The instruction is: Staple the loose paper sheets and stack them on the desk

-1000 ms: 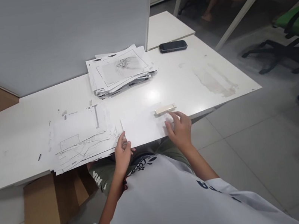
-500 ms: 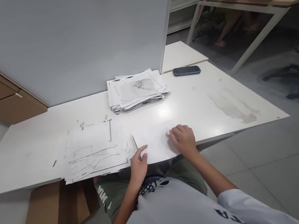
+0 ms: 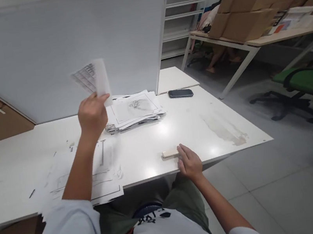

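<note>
My left hand (image 3: 93, 113) is raised in front of the whiteboard, its fingers closed on a paper sheet (image 3: 101, 78). The sheet looks bent or folded, with dark printed or drawn lines on its left part. Low at the table's front edge, my right hand (image 3: 191, 162) is closed round one end of a pale cream flat bar (image 3: 170, 153). The bar points left and lies on or just over the tabletop; its held end is hidden by my fingers. Behind my left forearm, loose drawing sheets (image 3: 105, 186) are spread on the table, partly covered by the arm.
A thick stack of drawings (image 3: 136, 110) sits against the whiteboard (image 3: 59, 49). A dark phone (image 3: 180, 93) lies at the back right of the white table (image 3: 144, 154). Beyond are a green chair (image 3: 311, 82), cardboard boxes (image 3: 248, 23) on another table, and a person's feet.
My left hand has risen from the table edge, lifting the paper sheet. My right hand stays near the front edge, and more of the cream bar shows. The view has tilted upward.
</note>
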A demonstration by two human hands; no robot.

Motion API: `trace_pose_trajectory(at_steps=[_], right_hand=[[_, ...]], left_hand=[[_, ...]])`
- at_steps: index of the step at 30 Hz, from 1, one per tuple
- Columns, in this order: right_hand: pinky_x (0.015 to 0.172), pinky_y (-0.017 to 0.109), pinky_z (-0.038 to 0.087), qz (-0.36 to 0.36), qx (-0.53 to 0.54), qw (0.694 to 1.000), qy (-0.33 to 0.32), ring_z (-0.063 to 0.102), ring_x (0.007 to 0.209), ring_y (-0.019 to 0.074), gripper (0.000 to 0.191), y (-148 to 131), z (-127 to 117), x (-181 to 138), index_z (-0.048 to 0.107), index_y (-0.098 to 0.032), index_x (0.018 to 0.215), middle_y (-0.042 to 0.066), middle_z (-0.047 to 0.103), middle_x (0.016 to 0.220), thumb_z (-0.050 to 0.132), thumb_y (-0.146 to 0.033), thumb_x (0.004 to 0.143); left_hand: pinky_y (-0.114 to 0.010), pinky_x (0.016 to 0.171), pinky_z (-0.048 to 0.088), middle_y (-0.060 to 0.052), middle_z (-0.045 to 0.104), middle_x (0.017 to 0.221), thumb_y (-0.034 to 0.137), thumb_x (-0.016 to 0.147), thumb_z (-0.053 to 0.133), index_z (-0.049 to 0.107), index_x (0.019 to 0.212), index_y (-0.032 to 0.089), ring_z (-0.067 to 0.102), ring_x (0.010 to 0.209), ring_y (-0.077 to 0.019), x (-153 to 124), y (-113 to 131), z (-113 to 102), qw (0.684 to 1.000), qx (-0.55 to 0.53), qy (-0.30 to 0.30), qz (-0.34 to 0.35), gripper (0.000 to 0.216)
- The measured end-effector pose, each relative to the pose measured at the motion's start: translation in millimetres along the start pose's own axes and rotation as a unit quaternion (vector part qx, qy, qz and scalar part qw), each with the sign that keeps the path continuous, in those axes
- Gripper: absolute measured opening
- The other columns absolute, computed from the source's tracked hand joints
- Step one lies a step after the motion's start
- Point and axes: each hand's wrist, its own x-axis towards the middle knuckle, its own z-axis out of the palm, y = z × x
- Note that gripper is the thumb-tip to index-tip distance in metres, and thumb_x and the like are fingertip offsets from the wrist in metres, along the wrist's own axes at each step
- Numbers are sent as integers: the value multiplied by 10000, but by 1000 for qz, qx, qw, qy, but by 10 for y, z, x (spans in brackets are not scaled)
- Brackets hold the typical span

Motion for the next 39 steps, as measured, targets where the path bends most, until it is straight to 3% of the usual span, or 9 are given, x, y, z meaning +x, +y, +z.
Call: trace_pose_trajectory(at_steps=[8,15,20,23,26,30,33,36,39], right_hand=[[906,418,530,3,-25,999,29,625,1108,286,591,-12,31,21,450,-175,1430,147,597,1340,431,-258,844],[891,432,526,23,-20,1000,8,633,1052,298,577,9,62,-35,511,-179,1391,141,601,1339,423,-296,833],[853,435,521,42,-23,999,-10,642,1014,306,577,68,23,-120,533,-140,1365,178,606,1313,399,-308,829],[824,432,519,48,-21,998,-26,645,1005,318,573,106,15,-153,554,-108,1330,205,614,1283,400,-317,820],[807,431,514,53,-24,998,-21,643,1020,339,574,133,3,-170,575,-82,1292,223,623,1255,413,-334,803],[793,455,507,67,-19,997,-34,647,1036,371,590,138,-46,-170,583,-85,1291,225,626,1257,415,-324,778],[747,485,485,88,-6,996,-28,648,1033,396,605,118,-76,-189,591,-85,1299,239,634,1251,398,-344,787],[728,542,448,98,9,994,36,643,1036,414,605,86,-60,-238,596,-126,1320,241,640,1249,419,-404,813],[823,554,461,96,67,988,105,604,1131,411,543,17,-76,-261,623,-146,1292,233,641,1240,498,-415,836]], left_hand=[[-411,943,400,-256,668,1055,-56,791,460,657,1028,-4,616,1092,-309,376,499,1684,917,202,-344,23,312],[-385,889,474,-264,649,1152,86,880,538,420,1393,-14,643,1077,-305,341,746,2103,911,161,-377,36,535],[-311,943,503,-160,470,1458,275,979,357,311,1468,69,540,1276,-242,-383,1106,1722,958,-107,-239,114,533],[-300,1006,486,-123,532,1417,194,979,311,444,1388,117,533,1290,-183,-1091,1281,1135,946,-214,-171,174,437],[-308,1065,453,-80,614,1335,155,947,348,572,1282,170,505,1321,-167,-1722,1129,425,917,-209,-220,260,403],[-476,1123,375,-115,671,1227,225,972,353,630,1205,160,467,1355,-241,-2138,302,-234,973,-43,-226,15,367],[-578,1189,144,-166,343,1551,507,854,619,475,1399,127,57,1499,-369,-2247,-397,-400,951,120,-219,-181,680],[-534,1204,96,-173,163,1613,636,798,627,320,1502,116,11,1498,-375,-2352,-818,-388,908,162,-280,-267,928],[-476,1198,183,-161,268,1584,587,889,529,388,1474,132,190,1485,-330,-2439,-948,-310,906,153,-287,-273,755]])
